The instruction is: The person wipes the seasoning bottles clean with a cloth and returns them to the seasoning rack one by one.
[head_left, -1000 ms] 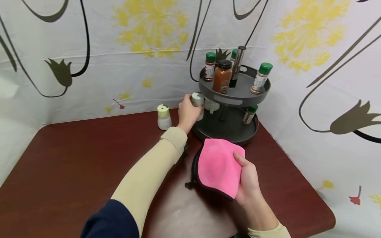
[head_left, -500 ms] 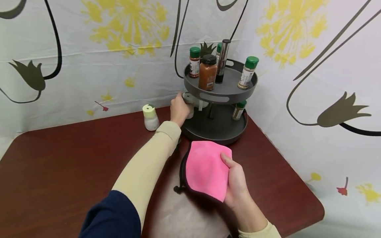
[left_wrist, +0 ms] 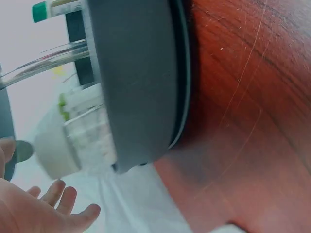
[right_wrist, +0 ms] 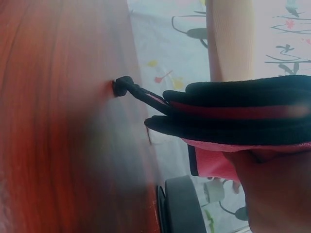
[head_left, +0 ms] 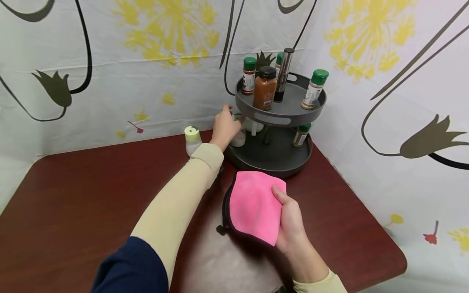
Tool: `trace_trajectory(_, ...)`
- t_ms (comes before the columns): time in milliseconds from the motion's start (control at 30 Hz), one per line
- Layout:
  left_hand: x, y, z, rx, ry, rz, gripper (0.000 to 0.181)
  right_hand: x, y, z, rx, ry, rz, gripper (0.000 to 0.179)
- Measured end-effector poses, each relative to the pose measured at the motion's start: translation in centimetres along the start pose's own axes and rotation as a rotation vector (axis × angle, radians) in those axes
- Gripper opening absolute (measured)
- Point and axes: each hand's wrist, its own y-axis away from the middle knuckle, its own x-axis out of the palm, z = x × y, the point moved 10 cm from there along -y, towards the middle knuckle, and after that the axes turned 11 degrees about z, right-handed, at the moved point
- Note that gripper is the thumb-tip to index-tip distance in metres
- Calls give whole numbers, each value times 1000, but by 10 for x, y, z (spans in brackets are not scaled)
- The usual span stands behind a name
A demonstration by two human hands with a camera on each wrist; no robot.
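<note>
My left hand (head_left: 225, 127) is at the left side of a two-tier grey turntable rack (head_left: 271, 160). Its fingers are spread around a shaker (head_left: 239, 139) with a pale lid, which stands on the lower tier and is partly hidden by the hand. In the left wrist view, a gap shows between most fingers of the left hand (left_wrist: 43, 208) and the shaker's whitish lid (left_wrist: 56, 150). My right hand (head_left: 293, 228) holds a folded pink cloth (head_left: 254, 205) with black edging over the table, thumb on top. The right wrist view shows the cloth's layered black edges (right_wrist: 233, 128).
A second shaker (head_left: 192, 140) with a yellow-green lid stands on the table left of the rack. Several spice bottles, an orange one (head_left: 265, 88) among them, and a metal cylinder (head_left: 283, 75) occupy the top tier. A green-capped bottle (head_left: 301, 135) is below. Patterned sheeting walls the table.
My left hand has carried the shaker slightly right onto the lower tier and loosened its fingers from it. The right hand still holds the cloth. The head view has shifted a little.
</note>
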Motion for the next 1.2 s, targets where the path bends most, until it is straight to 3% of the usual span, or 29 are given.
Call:
trace_trajectory(133, -19, 11, -13, 52, -52, -19, 42, 4, 0, 1, -1, 6, 3, 31)
trace_trajectory(267, -44, 23, -17, 81, -95, -54, 42, 6, 0, 2, 8, 19, 2, 31)
trace_trajectory(400, -70, 33, -1, 34, -129, -63, 49, 10, 1, 1, 19, 21, 18, 34)
trace_trajectory(500, -81, 40, 23, -22, -168, -23, 51, 14, 1, 0, 19, 14, 32, 34)
trace_trajectory(633, -83, 50, 67, -130, -161, 57, 72, 20, 1, -5, 32, 14, 44, 35)
trace_trajectory(733, -78, 56, 98, -210, -83, 100, 94, 23, 1, -9, 45, 29, 43, 36)
trace_trajectory(833, -73, 59, 118, -242, -6, 127, 94, 27, 1, -12, 50, 37, 44, 37)
trace_trajectory(967, -72, 62, 128, -230, 9, 119, 81, 33, -2, -13, 52, 42, 58, 36)
trace_trajectory(1200, -90, 77, 122, -183, 25, 29, 67, 49, -8, -12, 51, 66, 99, 35)
